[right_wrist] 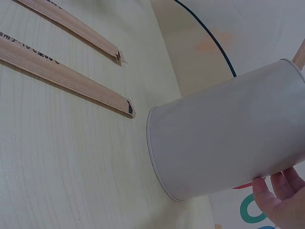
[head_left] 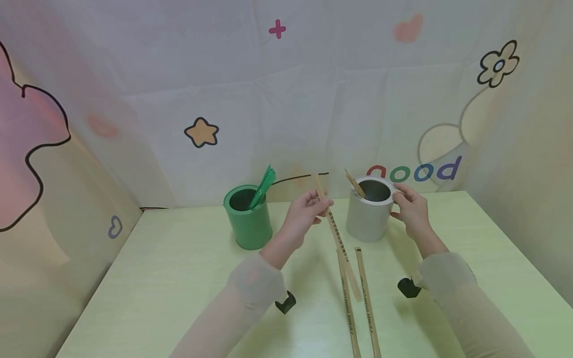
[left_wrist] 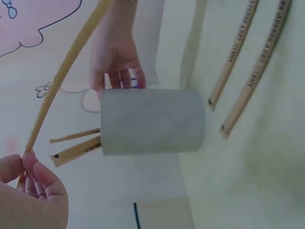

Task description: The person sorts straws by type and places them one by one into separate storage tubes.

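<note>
My left hand [head_left: 306, 215] pinches a long, paper-wrapped straw [head_left: 336, 233] with dark print, holding it slanted above the table. In the left wrist view, thumb and fingers grip that straw close to one end. A light grey cylindrical holder [head_left: 369, 221] stands upright to the right, with wrapped straws [left_wrist: 76, 151] leaning out of its mouth. At its right side, my right hand [head_left: 411, 209] holds the holder near the rim; the right wrist view shows fingertips [right_wrist: 267, 195] against its wall. Two more wrapped straws [head_left: 368, 303] lie on the table in front.
On the left stands a green holder [head_left: 251, 228] with green wrapped pieces [head_left: 263, 188] sticking out. Behind the pale wooden table [head_left: 179, 278] hangs a printed cloth [head_left: 286, 99]. A black piece [head_left: 285, 302] shows beneath the left sleeve, another [head_left: 409, 288] beneath the right.
</note>
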Demonstrator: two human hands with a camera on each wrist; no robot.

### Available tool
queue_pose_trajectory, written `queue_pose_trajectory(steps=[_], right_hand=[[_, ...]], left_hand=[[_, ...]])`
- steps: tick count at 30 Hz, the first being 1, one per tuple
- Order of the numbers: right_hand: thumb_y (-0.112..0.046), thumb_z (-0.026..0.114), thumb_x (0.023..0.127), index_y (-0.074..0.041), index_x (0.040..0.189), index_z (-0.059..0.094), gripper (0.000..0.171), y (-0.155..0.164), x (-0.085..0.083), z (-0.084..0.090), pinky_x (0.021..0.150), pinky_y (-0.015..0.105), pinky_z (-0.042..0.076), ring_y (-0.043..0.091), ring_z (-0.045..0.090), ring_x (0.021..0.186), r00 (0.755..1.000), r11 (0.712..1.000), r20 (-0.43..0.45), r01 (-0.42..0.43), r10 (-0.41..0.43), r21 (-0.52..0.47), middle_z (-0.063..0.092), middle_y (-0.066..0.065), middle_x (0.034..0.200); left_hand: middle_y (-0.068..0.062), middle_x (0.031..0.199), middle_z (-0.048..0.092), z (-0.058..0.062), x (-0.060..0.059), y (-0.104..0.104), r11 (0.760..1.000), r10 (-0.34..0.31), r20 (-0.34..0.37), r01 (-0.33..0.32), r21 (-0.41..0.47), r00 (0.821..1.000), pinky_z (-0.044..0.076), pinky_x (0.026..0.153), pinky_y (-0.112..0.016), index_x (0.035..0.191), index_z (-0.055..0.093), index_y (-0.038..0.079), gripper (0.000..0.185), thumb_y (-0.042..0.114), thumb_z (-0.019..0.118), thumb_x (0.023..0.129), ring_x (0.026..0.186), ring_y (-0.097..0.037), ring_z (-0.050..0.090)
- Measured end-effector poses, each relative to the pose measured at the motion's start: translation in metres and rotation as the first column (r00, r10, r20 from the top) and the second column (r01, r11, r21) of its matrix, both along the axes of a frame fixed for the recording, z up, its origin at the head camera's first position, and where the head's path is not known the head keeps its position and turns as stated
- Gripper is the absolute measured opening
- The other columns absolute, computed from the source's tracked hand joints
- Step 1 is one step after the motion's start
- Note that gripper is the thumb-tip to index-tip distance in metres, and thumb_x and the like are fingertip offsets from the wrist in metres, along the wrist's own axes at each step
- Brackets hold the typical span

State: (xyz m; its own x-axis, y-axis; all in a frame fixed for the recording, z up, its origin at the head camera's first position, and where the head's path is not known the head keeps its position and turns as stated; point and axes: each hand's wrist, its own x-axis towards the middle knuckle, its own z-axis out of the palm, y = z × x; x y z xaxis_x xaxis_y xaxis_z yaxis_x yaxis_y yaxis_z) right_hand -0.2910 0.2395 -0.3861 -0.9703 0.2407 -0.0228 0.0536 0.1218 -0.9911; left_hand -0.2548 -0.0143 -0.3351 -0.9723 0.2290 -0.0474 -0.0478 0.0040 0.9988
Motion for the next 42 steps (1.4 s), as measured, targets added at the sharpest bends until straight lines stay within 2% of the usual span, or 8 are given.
queue_pose_trajectory(steps=[5,12,17,25,29,33,39,42], right_hand=[[-0.022,0.041,0.09,-0.01,0.136,0.035,0.048,0.0,0.0,-0.001,0.081,0.041,0.043,0.002,0.046,0.087,1.0,1.0,-0.005,-0.001,0.001,-0.01,0.05,-0.014,0.093],[-0.021,0.042,0.09,-0.009,0.135,0.036,0.047,0.0,0.0,-0.001,0.077,0.036,0.045,0.002,0.046,0.086,1.0,1.0,-0.013,-0.004,0.004,-0.011,0.05,-0.014,0.09],[-0.02,0.042,0.089,-0.009,0.135,0.037,0.047,-0.001,0.0,-0.002,0.073,0.031,0.048,0.001,0.046,0.086,1.0,1.0,-0.013,-0.007,0.006,-0.029,0.051,-0.014,0.09],[-0.02,0.042,0.089,-0.008,0.135,0.036,0.047,-0.001,0.001,-0.001,0.076,0.034,0.046,0.001,0.047,0.086,1.0,1.0,-0.013,-0.007,0.007,-0.018,0.051,-0.015,0.091],[-0.021,0.042,0.09,-0.008,0.135,0.035,0.048,0.0,0.001,0.0,0.081,0.04,0.044,0.001,0.047,0.086,1.0,1.0,-0.012,-0.005,0.005,-0.016,0.051,-0.014,0.093],[-0.021,0.041,0.09,-0.008,0.136,0.034,0.048,0.001,0.001,0.0,0.083,0.044,0.042,0.002,0.046,0.086,1.0,1.0,-0.01,-0.005,0.004,-0.02,0.05,-0.013,0.094],[-0.022,0.042,0.09,-0.009,0.136,0.034,0.048,0.001,0.001,0.0,0.084,0.045,0.042,0.002,0.047,0.087,1.0,1.0,-0.004,-0.006,0.006,-0.029,0.051,-0.011,0.097],[-0.021,0.042,0.09,-0.009,0.136,0.035,0.048,0.0,0.001,0.001,0.084,0.044,0.042,0.001,0.047,0.087,1.0,1.0,-0.003,-0.008,0.008,-0.029,0.051,-0.01,0.099]], left_hand=[[-0.012,0.107,0.063,0.02,-0.003,0.005,0.998,0.06,-0.066,-0.059,0.017,0.996,0.043,0.067,-0.024,0.104,0.057,0.006,0.021,0.02,0.053,0.088,0.075,-0.006,0.054],[-0.01,0.101,0.066,0.039,-0.009,0.011,0.978,0.176,-0.132,-0.158,0.138,0.975,0.044,0.068,-0.024,0.098,0.059,0.003,0.018,0.016,0.054,0.088,0.077,-0.007,0.054],[-0.011,0.101,0.065,0.046,-0.013,0.012,0.96,0.248,-0.152,-0.221,0.173,0.957,0.047,0.074,-0.027,0.099,0.058,0.003,0.017,0.015,0.055,0.087,0.079,-0.006,0.055],[-0.012,0.101,0.065,0.053,-0.024,0.009,0.921,0.362,-0.175,-0.323,0.216,0.916,0.049,0.08,-0.029,0.099,0.057,0.002,0.018,0.015,0.055,0.087,0.082,-0.011,0.057],[-0.012,0.101,0.065,0.054,-0.028,0.009,0.908,0.402,-0.184,-0.364,0.207,0.897,0.049,0.08,-0.028,0.098,0.058,0.003,0.017,0.016,0.055,0.087,0.086,-0.016,0.059],[-0.009,0.098,0.066,0.05,-0.032,0.011,0.901,0.428,-0.194,-0.399,0.17,0.883,0.049,0.076,-0.026,0.098,0.059,0.007,0.018,0.02,0.057,0.086,0.082,-0.016,0.059],[-0.005,0.089,0.065,0.036,-0.04,0.017,0.892,0.451,-0.246,-0.445,0.083,0.858,0.046,0.065,-0.022,0.095,0.061,0.009,0.018,0.024,0.058,0.086,0.078,-0.012,0.057],[-0.005,0.089,0.065,0.028,-0.043,0.02,0.886,0.455,-0.277,-0.461,0.048,0.846,0.046,0.066,-0.023,0.096,0.062,0.009,0.018,0.024,0.058,0.085,0.08,-0.011,0.058]])
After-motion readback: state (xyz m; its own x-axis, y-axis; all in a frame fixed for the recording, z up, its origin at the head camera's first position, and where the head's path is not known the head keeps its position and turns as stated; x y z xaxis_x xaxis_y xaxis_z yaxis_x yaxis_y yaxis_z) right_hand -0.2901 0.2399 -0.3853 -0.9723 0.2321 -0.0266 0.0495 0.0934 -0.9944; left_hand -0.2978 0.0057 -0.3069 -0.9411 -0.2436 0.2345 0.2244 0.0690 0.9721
